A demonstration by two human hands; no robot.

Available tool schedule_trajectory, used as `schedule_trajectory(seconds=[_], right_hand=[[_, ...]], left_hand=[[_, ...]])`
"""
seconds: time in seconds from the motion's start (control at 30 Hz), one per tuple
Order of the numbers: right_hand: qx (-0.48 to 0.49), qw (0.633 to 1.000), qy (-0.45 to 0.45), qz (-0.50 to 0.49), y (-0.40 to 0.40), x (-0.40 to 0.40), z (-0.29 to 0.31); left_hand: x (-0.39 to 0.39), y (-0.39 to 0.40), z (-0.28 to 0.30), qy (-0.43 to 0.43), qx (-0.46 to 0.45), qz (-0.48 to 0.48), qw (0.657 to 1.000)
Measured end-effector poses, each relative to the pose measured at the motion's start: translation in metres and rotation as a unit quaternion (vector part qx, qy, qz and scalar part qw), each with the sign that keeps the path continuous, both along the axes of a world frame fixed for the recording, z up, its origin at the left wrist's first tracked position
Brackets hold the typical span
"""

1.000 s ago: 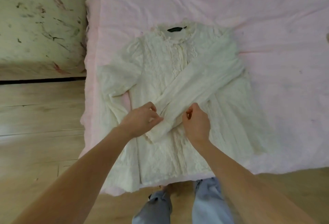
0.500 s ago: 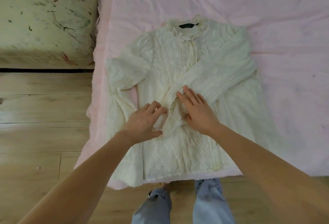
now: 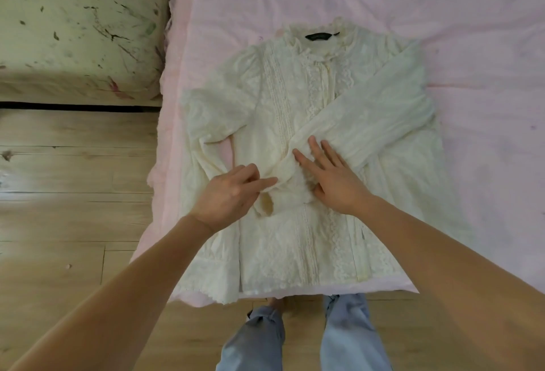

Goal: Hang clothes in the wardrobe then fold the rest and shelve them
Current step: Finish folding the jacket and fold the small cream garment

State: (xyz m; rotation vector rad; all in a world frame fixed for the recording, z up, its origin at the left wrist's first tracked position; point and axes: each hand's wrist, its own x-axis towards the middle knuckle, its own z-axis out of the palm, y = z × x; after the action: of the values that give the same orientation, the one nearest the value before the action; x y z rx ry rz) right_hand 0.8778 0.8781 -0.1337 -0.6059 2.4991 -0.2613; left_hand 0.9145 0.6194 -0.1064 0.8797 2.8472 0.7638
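Observation:
A cream lace blouse [image 3: 298,99] lies face up on the pink bed sheet [image 3: 472,31], collar and dark label at the far end. Its right sleeve [image 3: 362,123] is folded diagonally across the chest, the cuff near the middle. My right hand [image 3: 330,179] lies flat on that sleeve near the cuff, fingers straight and spread. My left hand [image 3: 233,193] rests on the cuff end, fingers lightly bent and touching the fabric. The left sleeve [image 3: 203,146] hangs down along the blouse's left side.
The bed's near edge is at my legs [image 3: 300,338], which stand on wooden floor [image 3: 67,193]. A pale green marbled wall panel [image 3: 76,25] is at the upper left, beside the bed.
My right hand has gone from pinching the sleeve to lying flat on it. The left hand has loosened its grip on the cuff. The view has shifted slightly left.

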Motion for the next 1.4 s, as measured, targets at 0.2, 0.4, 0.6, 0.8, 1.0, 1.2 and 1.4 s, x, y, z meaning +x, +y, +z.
schedule_trajectory(seconds=[0.2, 0.4, 0.6, 0.8, 1.0, 1.2, 1.4], right_hand=[[0.006, 1.000, -0.012, 0.013, 0.003, 0.001, -0.004], [0.041, 0.999, -0.023, 0.028, 0.003, -0.002, -0.005], [-0.007, 0.987, 0.160, 0.023, -0.013, -0.011, 0.008], [0.053, 0.983, 0.172, 0.031, 0.003, -0.036, -0.021], [0.099, 0.987, 0.124, -0.008, 0.035, -0.050, -0.053], [0.123, 0.992, 0.040, 0.000, 0.013, -0.060, -0.011], [-0.093, 0.992, 0.053, 0.072, -0.075, -0.058, 0.061]], left_hand=[[-0.002, 0.000, -0.008, 0.053, -0.147, -0.075, 0.985], [-0.005, 0.021, -0.005, -0.094, -0.240, -0.006, 0.966], [-0.002, 0.061, -0.026, -0.036, -0.179, -0.016, 0.983], [0.003, 0.056, -0.053, -0.045, -0.225, -0.081, 0.970], [-0.002, 0.044, -0.070, -0.047, -0.305, -0.131, 0.942], [-0.012, 0.037, -0.009, -0.177, -0.162, -0.119, 0.963], [0.015, -0.028, 0.023, -0.150, 0.021, 0.475, 0.867]])
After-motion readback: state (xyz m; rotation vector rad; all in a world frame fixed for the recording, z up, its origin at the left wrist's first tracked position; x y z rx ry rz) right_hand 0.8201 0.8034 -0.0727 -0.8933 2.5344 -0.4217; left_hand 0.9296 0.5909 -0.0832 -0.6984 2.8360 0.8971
